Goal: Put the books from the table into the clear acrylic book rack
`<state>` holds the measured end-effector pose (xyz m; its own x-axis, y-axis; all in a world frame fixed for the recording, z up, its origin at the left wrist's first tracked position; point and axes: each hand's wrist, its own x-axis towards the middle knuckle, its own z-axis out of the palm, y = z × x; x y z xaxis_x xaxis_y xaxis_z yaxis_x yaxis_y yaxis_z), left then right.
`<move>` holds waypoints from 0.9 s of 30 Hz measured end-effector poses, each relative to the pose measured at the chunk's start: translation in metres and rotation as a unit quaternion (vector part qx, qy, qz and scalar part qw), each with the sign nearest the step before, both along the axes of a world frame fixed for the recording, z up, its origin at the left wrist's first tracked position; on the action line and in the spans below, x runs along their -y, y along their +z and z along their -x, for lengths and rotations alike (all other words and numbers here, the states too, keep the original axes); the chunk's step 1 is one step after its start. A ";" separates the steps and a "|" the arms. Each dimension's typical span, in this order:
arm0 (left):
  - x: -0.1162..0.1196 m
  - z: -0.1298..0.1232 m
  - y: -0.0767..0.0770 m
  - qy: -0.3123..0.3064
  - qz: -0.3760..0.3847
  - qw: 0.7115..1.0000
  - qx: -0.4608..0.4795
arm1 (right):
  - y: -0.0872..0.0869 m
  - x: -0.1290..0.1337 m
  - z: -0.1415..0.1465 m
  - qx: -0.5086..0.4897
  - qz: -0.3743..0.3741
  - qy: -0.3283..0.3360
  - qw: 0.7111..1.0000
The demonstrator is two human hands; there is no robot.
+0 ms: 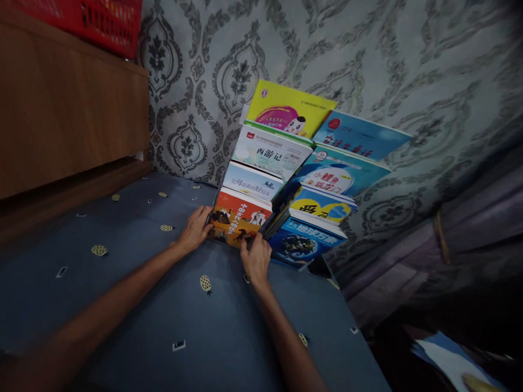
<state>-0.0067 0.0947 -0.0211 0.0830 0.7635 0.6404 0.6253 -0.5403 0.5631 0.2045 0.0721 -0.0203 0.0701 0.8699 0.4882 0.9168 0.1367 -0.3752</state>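
An orange-red book with dark figures on its cover stands lowest in the left column of a tiered stack of books. My left hand is closed on its left edge. At its lower right corner, my right hand grips the same book with bent fingers. Behind it rise a pale blue book, a white-green book and a yellow book. Beside my right hand stands a dark blue book with a globe-like picture. The stack's supports are mostly hidden.
Blue cloth with pineapple prints lies under the books. Patterned wallpaper rises behind them. A wooden cabinet carrying a red basket stands left. A purplish curtain hangs right, above a blue-white item.
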 end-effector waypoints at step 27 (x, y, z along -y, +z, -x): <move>-0.010 -0.018 0.052 0.016 -0.057 0.991 0.119 | 0.054 -0.011 0.015 -0.304 -0.108 0.115 0.940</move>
